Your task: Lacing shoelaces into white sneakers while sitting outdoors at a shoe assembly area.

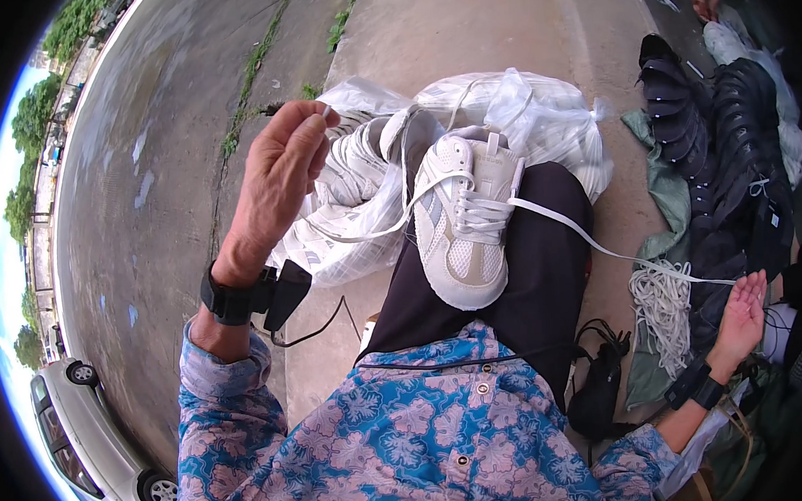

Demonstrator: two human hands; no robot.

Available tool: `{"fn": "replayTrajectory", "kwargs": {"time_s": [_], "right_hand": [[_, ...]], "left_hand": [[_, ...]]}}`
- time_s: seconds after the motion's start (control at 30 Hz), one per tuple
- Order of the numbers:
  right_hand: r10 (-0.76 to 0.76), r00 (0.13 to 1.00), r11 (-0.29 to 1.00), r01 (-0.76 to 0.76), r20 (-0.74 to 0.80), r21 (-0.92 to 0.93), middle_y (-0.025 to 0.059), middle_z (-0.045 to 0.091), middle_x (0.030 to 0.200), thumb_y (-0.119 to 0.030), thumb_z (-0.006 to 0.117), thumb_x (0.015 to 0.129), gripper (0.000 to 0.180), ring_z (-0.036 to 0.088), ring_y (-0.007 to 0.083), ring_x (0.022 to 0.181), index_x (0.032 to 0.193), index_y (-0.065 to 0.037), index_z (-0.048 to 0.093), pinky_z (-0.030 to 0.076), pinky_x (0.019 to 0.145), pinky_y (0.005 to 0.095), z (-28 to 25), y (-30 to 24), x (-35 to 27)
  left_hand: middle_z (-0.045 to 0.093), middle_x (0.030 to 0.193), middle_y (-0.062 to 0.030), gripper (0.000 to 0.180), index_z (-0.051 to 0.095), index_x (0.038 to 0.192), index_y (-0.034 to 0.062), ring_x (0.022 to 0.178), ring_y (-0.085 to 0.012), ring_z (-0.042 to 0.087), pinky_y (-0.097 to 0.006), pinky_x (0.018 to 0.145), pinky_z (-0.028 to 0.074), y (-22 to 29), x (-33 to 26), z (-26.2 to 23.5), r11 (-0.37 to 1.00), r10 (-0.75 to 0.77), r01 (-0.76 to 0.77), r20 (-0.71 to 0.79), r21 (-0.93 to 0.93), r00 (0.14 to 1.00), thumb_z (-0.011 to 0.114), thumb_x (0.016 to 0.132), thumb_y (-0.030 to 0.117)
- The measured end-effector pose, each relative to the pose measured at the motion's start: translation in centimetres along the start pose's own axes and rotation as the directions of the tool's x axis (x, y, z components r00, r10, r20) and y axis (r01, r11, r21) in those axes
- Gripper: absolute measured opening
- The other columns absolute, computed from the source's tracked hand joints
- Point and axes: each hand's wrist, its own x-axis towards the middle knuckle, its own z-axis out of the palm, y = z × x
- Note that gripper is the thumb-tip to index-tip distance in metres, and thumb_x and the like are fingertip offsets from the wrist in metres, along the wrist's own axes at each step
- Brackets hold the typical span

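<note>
A white and beige sneaker (463,219) rests on my lap, toe toward me, its white laces threaded partway up. My left hand (278,167) is raised to the left of the shoe, thumb and fingers pinching a small pale tip that looks like a lace end. From the shoe a slack lace loops out to the left, below that hand. My right hand (740,315) is stretched far to the right, fingers closed on the other lace. That white shoelace (592,238) runs nearly straight from the eyelets to it.
Clear plastic bags (553,122) of white shoes lie just beyond my knees. A bundle of white laces (661,305) sits on green cloth (663,174) at right, beside rows of black shoes (742,150). Another person's hand (706,5) shows at the far right. A parked car (92,434) stands at left.
</note>
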Motion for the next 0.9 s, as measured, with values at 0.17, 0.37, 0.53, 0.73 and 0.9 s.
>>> {"fn": "replayTrajectory", "kwargs": {"time_s": [0.17,0.37,0.53,0.73,0.9], "right_hand": [[0.191,0.982,0.967,-0.187,0.005,-0.173,0.0172,0.054,0.128,-0.002,0.046,0.092,0.041,0.054,0.0254,0.115,0.132,0.000,0.042,0.043,0.102,0.0384,10.6,9.0,-3.3],[0.352,0.934,0.898,-0.317,0.066,-0.306,0.0135,0.063,0.106,-0.008,0.047,0.092,0.028,0.062,0.0191,0.092,0.119,-0.004,0.047,0.050,0.088,0.0324,19.5,15.4,-6.7],[0.448,0.887,0.833,-0.370,0.111,-0.411,0.0098,0.063,0.098,-0.013,0.046,0.094,0.023,0.061,0.0147,0.085,0.114,-0.004,0.050,0.048,0.082,0.0280,22.1,17.7,-8.1],[0.462,0.882,0.814,-0.381,0.090,-0.438,0.0071,0.062,0.092,-0.015,0.046,0.096,0.020,0.059,0.0129,0.083,0.112,-0.003,0.051,0.049,0.080,0.0271,22.8,18.4,-9.1],[0.471,0.878,0.800,-0.388,0.080,-0.457,0.0056,0.061,0.090,-0.014,0.046,0.096,0.019,0.058,0.0122,0.081,0.111,-0.003,0.052,0.048,0.079,0.0265,22.7,18.9,-9.3]], "left_hand": [[0.061,0.077,-0.0064,0.016,0.060,0.103,-0.0020,0.069,-0.0140,0.059,-0.029,0.064,0.050,-1.4,1.5,8.2,0.880,0.224,-0.325,0.301,0.347,0.927,0.057,0.095,0.012],[0.066,0.081,-0.0119,0.009,0.065,0.090,0.0063,0.074,-0.0350,0.065,-0.041,0.064,0.052,-3.6,1.8,11.1,0.799,0.332,-0.444,0.317,0.406,0.888,0.063,0.083,0.012],[0.065,0.079,-0.0126,0.013,0.061,0.078,0.0049,0.072,-0.0340,0.065,-0.043,0.063,0.052,-2.2,2.0,10.4,0.563,0.268,-0.484,0.406,0.670,0.874,0.062,0.083,0.017],[0.061,0.073,-0.0145,0.010,0.057,0.077,0.0012,0.067,-0.0356,0.061,-0.043,0.060,0.050,-2.8,1.7,10.9,0.463,0.218,-0.443,0.386,0.767,0.896,0.062,0.081,0.010],[0.060,0.073,-0.0165,0.009,0.058,0.081,-0.0010,0.067,-0.0346,0.061,-0.041,0.062,0.049,-4.0,1.8,9.9,0.712,0.316,-0.497,0.406,0.496,0.857,0.061,0.083,0.007]]}}
